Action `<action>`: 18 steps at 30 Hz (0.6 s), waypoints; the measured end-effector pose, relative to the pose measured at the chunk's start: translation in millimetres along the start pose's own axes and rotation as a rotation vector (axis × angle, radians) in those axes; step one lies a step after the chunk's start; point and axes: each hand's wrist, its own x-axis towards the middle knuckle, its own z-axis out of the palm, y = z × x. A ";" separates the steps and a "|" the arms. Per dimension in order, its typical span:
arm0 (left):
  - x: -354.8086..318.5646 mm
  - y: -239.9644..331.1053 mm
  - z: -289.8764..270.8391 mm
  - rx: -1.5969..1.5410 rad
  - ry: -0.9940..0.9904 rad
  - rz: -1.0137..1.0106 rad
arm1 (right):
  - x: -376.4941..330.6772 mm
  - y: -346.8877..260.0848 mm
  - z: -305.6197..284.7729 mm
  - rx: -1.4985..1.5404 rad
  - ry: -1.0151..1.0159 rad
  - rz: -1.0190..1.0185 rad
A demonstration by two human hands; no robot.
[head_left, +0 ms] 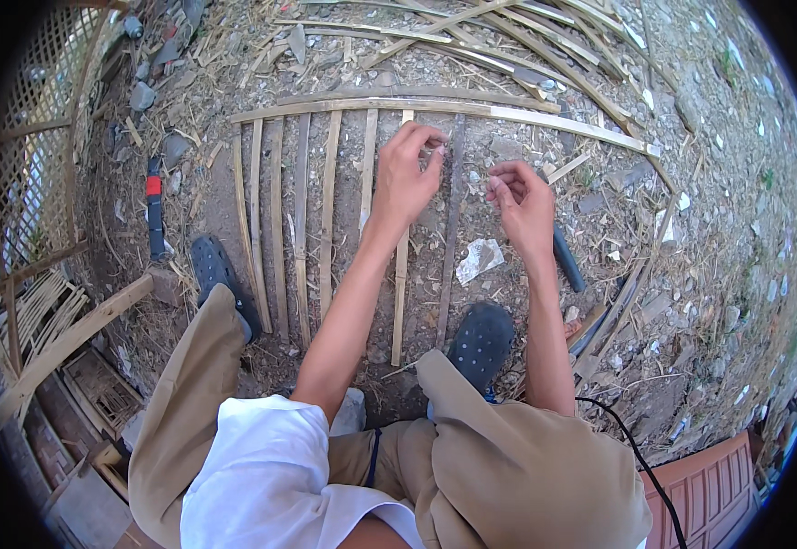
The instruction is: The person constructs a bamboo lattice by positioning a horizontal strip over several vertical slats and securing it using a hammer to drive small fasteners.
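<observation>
Our left hand (407, 174) hangs over the slats, fingers curled and thumb drawn toward the forefinger; our right hand (521, 206) mirrors it just beside, its fingertips likewise gathered. The two face each other, probably to handle something small, but we cannot tell whether either pinches anything.

Beneath and left of them, the wooden slats (330, 201) lie on the ground in a spaced row, their upper ends at or near the long crosspiece (526, 116), seemingly so that it spans them all. A shorter batten (471, 94) lies just beyond it. Our perforated clogs (481, 343) stand apart, perhaps to leave us room to lean over the row.

Counting, we make out eight slats, one long crosspiece, one batten and two clogs. Near our right forearm are one crumpled white scrap (480, 260) and one dark tubular handle (566, 259), partly hidden. One black-and-red tool (154, 210) lies off to our left. Farthest out, the loose wooden strips (417, 37) overlap too much for us to count.
</observation>
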 end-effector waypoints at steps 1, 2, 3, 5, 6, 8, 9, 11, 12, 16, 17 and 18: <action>11.4 -3.8 0.5 0.055 0.026 0.104 | 6.1 -1.3 5.3 0.025 0.014 -0.053; 24.7 -8.4 1.8 0.110 0.053 0.206 | 15.4 -1.0 12.4 0.051 0.028 -0.105; 37.6 -13.1 5.2 0.162 0.079 0.312 | 25.5 -1.4 16.8 0.074 0.046 -0.159; 55.4 -23.1 11.7 0.125 0.042 0.322 | 47.8 -7.3 25.3 -0.049 0.130 -0.255; 61.4 -28.1 15.9 0.117 0.032 0.329 | 57.4 -10.9 29.2 -0.118 0.173 -0.325; 69.8 -38.1 22.3 0.114 0.013 0.344 | 79.0 -11.8 36.5 -0.182 0.240 -0.428; 70.4 -41.7 26.6 0.104 0.027 0.352 | 87.8 -8.9 37.9 -0.182 0.243 -0.419; 72.5 -48.4 34.0 0.084 0.055 0.368 | 101.9 -3.0 38.8 -0.183 0.250 -0.404; 72.5 -49.3 35.7 0.066 0.062 0.351 | 104.9 -0.1 40.0 -0.172 0.246 -0.374; 72.3 -56.3 42.5 0.041 0.114 0.327 | 108.3 5.1 46.2 -0.148 0.243 -0.302; 71.7 -59.3 43.7 0.046 0.132 0.331 | 107.3 4.8 48.4 -0.146 0.246 -0.297; 71.9 -58.1 44.8 0.051 0.142 0.334 | 107.3 7.4 48.2 -0.163 0.256 -0.327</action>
